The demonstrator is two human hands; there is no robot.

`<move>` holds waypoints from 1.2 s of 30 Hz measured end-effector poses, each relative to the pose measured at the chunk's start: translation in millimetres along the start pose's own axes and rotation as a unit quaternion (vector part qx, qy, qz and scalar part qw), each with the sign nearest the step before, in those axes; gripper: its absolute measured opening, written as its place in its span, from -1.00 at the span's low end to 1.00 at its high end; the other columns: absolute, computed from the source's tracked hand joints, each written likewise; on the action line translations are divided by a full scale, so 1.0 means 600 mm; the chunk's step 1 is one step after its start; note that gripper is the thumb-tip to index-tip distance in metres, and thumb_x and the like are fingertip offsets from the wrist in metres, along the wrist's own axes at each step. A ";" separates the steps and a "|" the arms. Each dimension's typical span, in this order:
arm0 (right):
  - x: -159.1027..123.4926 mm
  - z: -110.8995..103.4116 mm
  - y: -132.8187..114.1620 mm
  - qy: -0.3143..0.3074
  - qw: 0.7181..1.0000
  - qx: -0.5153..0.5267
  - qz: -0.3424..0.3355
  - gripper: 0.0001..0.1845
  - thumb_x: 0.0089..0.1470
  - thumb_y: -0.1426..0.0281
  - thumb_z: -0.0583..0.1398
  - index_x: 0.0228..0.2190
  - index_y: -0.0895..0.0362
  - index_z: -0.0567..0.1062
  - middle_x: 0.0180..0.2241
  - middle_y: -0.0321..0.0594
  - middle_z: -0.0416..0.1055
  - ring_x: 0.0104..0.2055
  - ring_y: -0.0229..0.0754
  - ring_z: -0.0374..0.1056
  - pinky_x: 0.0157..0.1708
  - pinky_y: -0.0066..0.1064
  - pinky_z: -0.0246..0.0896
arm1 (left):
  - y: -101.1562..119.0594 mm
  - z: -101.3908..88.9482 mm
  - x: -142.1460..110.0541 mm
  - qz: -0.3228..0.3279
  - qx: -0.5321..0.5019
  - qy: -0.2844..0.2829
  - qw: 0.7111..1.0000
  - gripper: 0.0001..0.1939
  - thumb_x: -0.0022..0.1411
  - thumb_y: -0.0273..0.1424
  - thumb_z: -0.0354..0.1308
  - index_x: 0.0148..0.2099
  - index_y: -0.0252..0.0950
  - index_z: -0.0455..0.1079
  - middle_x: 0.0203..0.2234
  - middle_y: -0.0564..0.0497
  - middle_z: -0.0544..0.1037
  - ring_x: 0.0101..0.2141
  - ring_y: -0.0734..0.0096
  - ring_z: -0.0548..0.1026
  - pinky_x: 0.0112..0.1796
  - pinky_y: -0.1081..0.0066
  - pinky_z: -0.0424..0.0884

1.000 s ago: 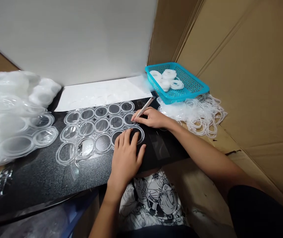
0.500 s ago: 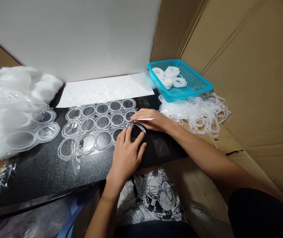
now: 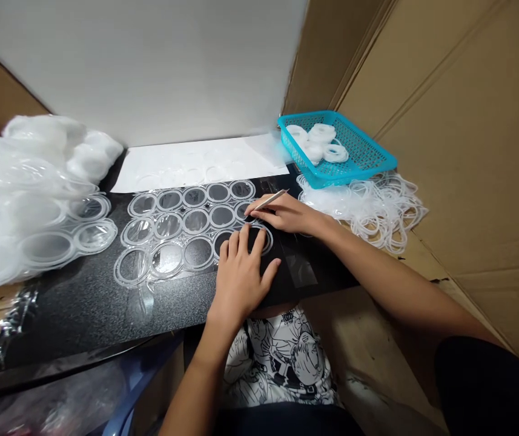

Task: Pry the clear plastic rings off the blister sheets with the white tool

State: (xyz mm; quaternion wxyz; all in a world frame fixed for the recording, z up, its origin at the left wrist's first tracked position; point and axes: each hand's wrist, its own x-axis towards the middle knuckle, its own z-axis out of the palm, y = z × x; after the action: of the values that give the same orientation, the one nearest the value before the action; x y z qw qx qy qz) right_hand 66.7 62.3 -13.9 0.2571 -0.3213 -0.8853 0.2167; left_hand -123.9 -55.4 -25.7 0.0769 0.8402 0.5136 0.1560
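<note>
A pile (image 3: 18, 188) of clear, glossy plastic sheets sits at the far left of the black speckled tabletop (image 3: 82, 309). Beside it lies the sheet (image 3: 186, 227), thin and transparent, moulded into three rows of round discs with raised rims. The left hand (image 3: 241, 275) rests flat on the sheet's near right disc, fingers spread. The right hand (image 3: 286, 212) pinches a slim silver knife (image 3: 269, 201), tip at a rim. Right of it lies a heap of thin clear rings (image 3: 372, 209) and a turquoise mesh basket (image 3: 359, 151) holding white rings.
</note>
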 end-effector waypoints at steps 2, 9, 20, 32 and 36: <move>0.003 0.002 0.001 0.008 0.999 -0.029 -0.017 -0.67 0.40 0.33 0.08 -0.06 0.12 0.63 -0.05 -0.08 0.64 -0.01 -0.07 0.55 0.04 -0.20 0.43 | 0.005 0.003 0.007 -0.012 0.013 -0.003 1.000 -0.39 0.44 -0.07 0.07 0.38 -0.28 0.27 0.37 -0.34 0.26 0.30 -0.24 0.26 0.23 -0.18 0.25; 0.060 -0.017 0.019 0.099 0.980 -0.173 0.029 -0.61 0.34 0.48 0.03 0.05 0.18 0.56 0.06 -0.02 0.56 0.09 0.03 0.45 0.16 -0.08 0.30 | 0.007 0.005 0.004 -0.009 0.027 0.008 1.000 -0.42 0.45 -0.05 0.04 0.36 -0.24 0.32 0.34 -0.31 0.30 0.28 -0.21 0.30 0.22 -0.15 0.25; -0.149 -0.091 -0.071 0.225 0.945 -0.150 0.184 -0.72 0.38 0.27 0.14 -0.05 -0.08 0.66 -0.03 -0.18 0.62 0.08 0.06 0.51 0.19 0.00 0.34 | 0.001 -0.005 -0.018 0.031 -0.017 0.010 0.999 -0.55 0.49 -0.20 0.03 0.32 -0.21 0.35 0.30 -0.26 0.32 0.28 -0.15 0.26 0.23 -0.12 0.26; -0.037 -0.067 -0.142 0.063 0.990 0.044 0.118 -0.76 0.35 0.32 0.19 -0.09 0.00 0.67 -0.05 -0.21 0.63 0.00 -0.13 0.54 0.07 -0.27 0.41 | -0.059 -0.031 -0.049 -0.002 -0.028 0.050 0.998 -0.57 0.50 -0.23 0.04 0.30 -0.26 0.33 0.29 -0.28 0.32 0.30 -0.08 0.26 0.26 -0.10 0.23; 0.060 0.015 -0.074 0.009 0.988 0.133 0.080 -0.78 0.30 0.34 0.23 -0.15 0.06 0.70 -0.06 -0.19 0.66 0.02 -0.11 0.55 0.14 -0.25 0.36 | -0.069 -0.024 -0.053 -0.016 0.009 0.043 0.999 -0.52 0.50 -0.20 0.03 0.33 -0.31 0.32 0.31 -0.30 0.31 0.31 -0.11 0.25 0.28 -0.11 0.23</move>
State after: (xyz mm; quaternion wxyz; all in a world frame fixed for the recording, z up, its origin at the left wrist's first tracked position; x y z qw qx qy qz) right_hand 17.0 53.7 14.8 0.2871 -0.3558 -0.8180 0.3493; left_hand -177.1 -65.2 -29.9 0.0501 0.8252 0.5311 0.1859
